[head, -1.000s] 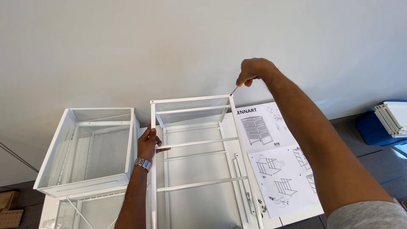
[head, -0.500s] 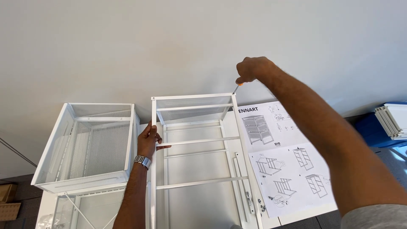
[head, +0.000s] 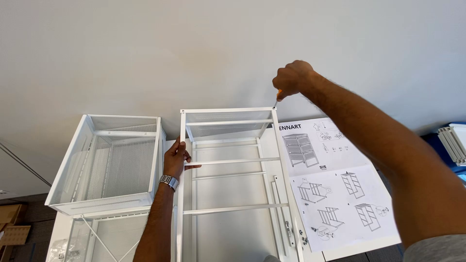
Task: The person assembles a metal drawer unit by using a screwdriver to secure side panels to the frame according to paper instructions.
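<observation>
From the head view, our right hand (head: 291,77) is clenched around a screwdriver (head: 276,99), its tip just below the fingers at the frame (head: 228,160)'s far right corner, while our left hand (head: 175,159) grasps the frame's left upright. The frame already carries its rungs and top mesh panel, so we judge this corner screw under way; a mesh drawer (head: 109,162) waits left of the left fingers, and the instruction sheet (head: 335,184) lies below the right ones.

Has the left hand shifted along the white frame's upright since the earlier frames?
No. The left hand grips the white frame upright at the same rail, beside the mesh basket.
</observation>
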